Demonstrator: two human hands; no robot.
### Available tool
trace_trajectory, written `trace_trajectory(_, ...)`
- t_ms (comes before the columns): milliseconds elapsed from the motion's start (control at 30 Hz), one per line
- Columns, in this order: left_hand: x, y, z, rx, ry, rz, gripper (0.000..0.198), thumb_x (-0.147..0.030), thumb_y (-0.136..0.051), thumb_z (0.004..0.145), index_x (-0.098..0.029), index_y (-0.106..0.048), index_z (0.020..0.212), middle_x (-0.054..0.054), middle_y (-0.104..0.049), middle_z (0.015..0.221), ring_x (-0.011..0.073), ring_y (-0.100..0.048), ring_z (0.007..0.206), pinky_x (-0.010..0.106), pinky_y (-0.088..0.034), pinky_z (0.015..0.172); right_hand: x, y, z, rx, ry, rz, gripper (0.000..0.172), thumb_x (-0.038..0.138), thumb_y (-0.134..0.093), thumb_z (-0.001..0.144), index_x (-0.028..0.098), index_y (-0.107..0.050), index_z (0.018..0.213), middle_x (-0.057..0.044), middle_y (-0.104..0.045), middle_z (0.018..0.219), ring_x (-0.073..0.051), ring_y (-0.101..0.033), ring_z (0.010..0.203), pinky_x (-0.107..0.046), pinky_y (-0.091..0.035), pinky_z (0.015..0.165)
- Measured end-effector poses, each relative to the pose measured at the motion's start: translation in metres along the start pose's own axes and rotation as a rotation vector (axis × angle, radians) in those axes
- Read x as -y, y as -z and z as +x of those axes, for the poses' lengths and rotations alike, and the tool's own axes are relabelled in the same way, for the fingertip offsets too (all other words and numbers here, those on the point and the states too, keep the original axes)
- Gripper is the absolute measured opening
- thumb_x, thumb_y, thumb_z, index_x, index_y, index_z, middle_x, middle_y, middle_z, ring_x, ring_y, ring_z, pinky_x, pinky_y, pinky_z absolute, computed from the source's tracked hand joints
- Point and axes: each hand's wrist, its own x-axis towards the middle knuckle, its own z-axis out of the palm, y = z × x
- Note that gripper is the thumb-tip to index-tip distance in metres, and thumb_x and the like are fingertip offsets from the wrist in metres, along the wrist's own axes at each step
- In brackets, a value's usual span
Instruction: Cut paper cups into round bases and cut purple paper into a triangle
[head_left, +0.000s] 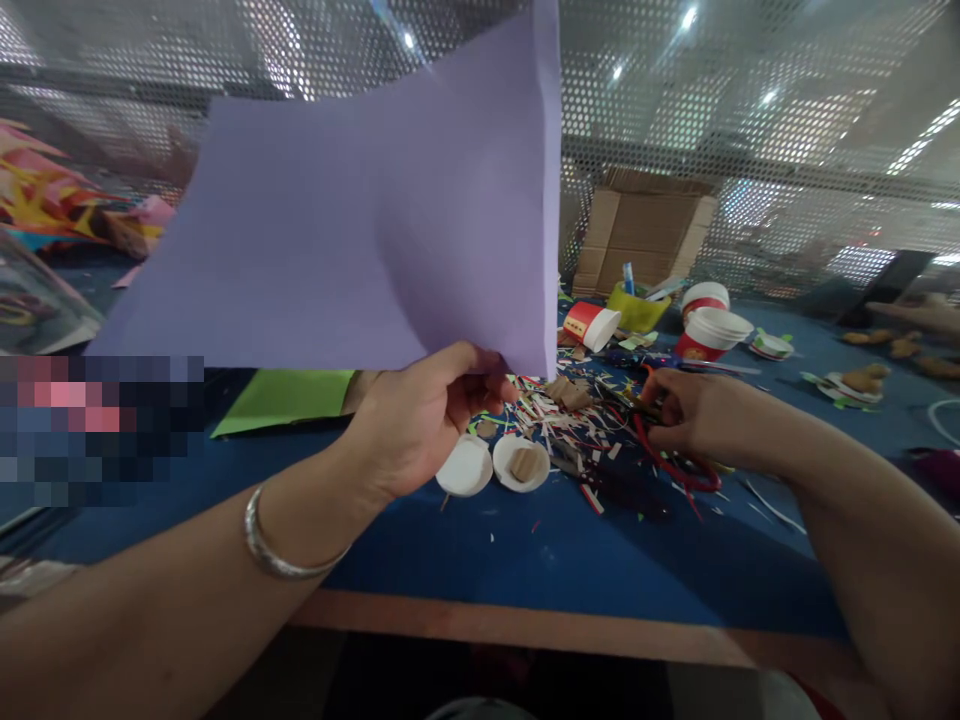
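My left hand (435,410) pinches the lower right edge of a large sheet of purple paper (322,230). The sheet stands up above the table, its right edge folded or bent in a narrow strip. To the right, my right hand (686,415) is closed on red-handled scissors (679,472) low over the paper scraps; the blades are hard to make out. Beneath lie many cut scraps (547,415) of white, red and brown. Two small white discs, a plain one (463,468) and one (521,465) carrying a brown cardboard piece, lie near my left hand.
Green paper (285,402) lies at left. Behind the scraps are a tipped red paper cup (591,325), a yellow-green container (637,305) and upright cups (712,332). Small paper crafts (772,345) sit at right. Cardboard (641,235) leans on the perforated wall. The table edge (525,625) is nearest me.
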Motion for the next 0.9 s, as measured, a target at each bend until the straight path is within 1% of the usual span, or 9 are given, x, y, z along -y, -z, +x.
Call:
trace_trajectory(133, 0.002, -0.002, 0.0, -0.018, 0.03, 0.045, 0.018, -0.008, -0.065, 0.077, -0.009, -0.07, 0.06, 0.004, -0.065, 0.056, 0.0113, -0.064, 0.055, 0.021, -0.049, 0.055, 0.003, 0.005, 0.0, -0.038, 0.005, 0.122, 0.025, 0.027, -0.074, 0.065, 0.022, -0.062, 0.086, -0.004, -0.07, 0.066, -0.021, -0.061, 0.059, -0.036, -0.042, 0.055)
trace_trajectory(233, 0.002, -0.002, 0.001, -0.051, 0.011, 0.011, 0.019, -0.006, -0.065, 0.079, -0.008, -0.07, 0.061, 0.004, -0.068, 0.06, 0.0115, -0.067, 0.058, 0.019, -0.051, 0.058, 0.003, 0.008, 0.002, -0.072, -0.003, 0.3, 0.028, 0.031, -0.074, 0.067, 0.022, -0.061, 0.09, -0.004, -0.07, 0.072, -0.022, -0.064, 0.064, -0.035, -0.048, 0.057)
trace_trajectory(333, 0.001, -0.001, 0.004, -0.053, -0.035, -0.037, 0.015, -0.002, -0.063, 0.079, -0.008, -0.07, 0.067, 0.006, -0.071, 0.066, 0.0145, -0.072, 0.065, 0.02, -0.054, 0.06, 0.001, 0.01, 0.002, -0.107, -0.013, 0.512, 0.033, 0.034, -0.071, 0.07, 0.022, -0.058, 0.099, -0.005, -0.069, 0.079, -0.021, -0.067, 0.068, -0.035, -0.053, 0.059)
trace_trajectory(400, 0.001, 0.0, 0.006, -0.034, -0.064, -0.055, 0.011, -0.001, -0.065, 0.078, -0.009, -0.07, 0.072, 0.006, -0.073, 0.072, 0.0172, -0.075, 0.07, 0.023, -0.055, 0.062, -0.001, 0.011, 0.001, -0.123, -0.024, 0.625, 0.037, 0.036, -0.07, 0.074, 0.022, -0.057, 0.105, -0.004, -0.068, 0.079, -0.02, -0.066, 0.064, -0.034, -0.053, 0.056)
trace_trajectory(467, -0.001, 0.001, 0.008, -0.02, -0.079, -0.069, 0.01, -0.001, -0.067, 0.076, -0.01, -0.069, 0.074, 0.005, -0.075, 0.076, 0.0188, -0.076, 0.073, 0.024, -0.057, 0.065, -0.003, 0.012, 0.002, -0.136, -0.036, 0.694, 0.039, 0.039, -0.072, 0.076, 0.023, -0.058, 0.109, -0.003, -0.068, 0.076, -0.018, -0.063, 0.058, -0.032, -0.051, 0.05)
trace_trajectory(533, -0.002, 0.002, 0.009, -0.011, -0.085, -0.075, 0.011, -0.001, -0.067, 0.077, -0.011, -0.069, 0.074, 0.004, -0.075, 0.077, 0.019, -0.077, 0.075, 0.025, -0.057, 0.067, -0.004, 0.013, 0.004, -0.149, -0.048, 0.722, 0.042, 0.038, -0.078, 0.073, 0.023, -0.061, 0.108, -0.002, -0.067, 0.075, -0.017, -0.061, 0.057, -0.03, -0.048, 0.049)
trace_trajectory(667, -0.004, 0.003, 0.012, -0.029, -0.093, -0.086, 0.014, -0.001, -0.063, 0.079, -0.011, -0.069, 0.072, 0.005, -0.075, 0.075, 0.0181, -0.077, 0.075, 0.025, -0.057, 0.068, -0.003, 0.012, 0.008, -0.163, -0.072, 0.699, 0.043, 0.024, -0.086, 0.061, 0.021, -0.067, 0.099, 0.0, -0.066, 0.069, -0.015, -0.059, 0.059, -0.027, -0.045, 0.051)
trace_trajectory(800, -0.007, 0.002, 0.013, -0.061, -0.08, -0.105, 0.018, -0.001, -0.06, 0.081, -0.011, -0.067, 0.068, 0.006, -0.075, 0.076, 0.0178, -0.076, 0.075, 0.027, -0.058, 0.073, 0.001, 0.012, 0.004, -0.124, -0.119, 0.697, 0.048, 0.025, -0.09, 0.06, 0.019, -0.071, 0.104, 0.002, -0.065, 0.06, -0.013, -0.052, 0.05, -0.024, -0.036, 0.044)
trace_trajectory(900, -0.008, 0.001, 0.015, -0.071, -0.062, -0.12, 0.017, 0.001, -0.06, 0.08, -0.012, -0.067, 0.072, 0.006, -0.076, 0.077, 0.0174, -0.076, 0.076, 0.027, -0.058, 0.075, 0.002, 0.011, 0.001, -0.099, -0.127, 0.772, 0.048, 0.025, -0.092, 0.06, 0.021, -0.072, 0.104, 0.001, -0.067, 0.066, -0.014, -0.056, 0.056, -0.024, -0.04, 0.046)
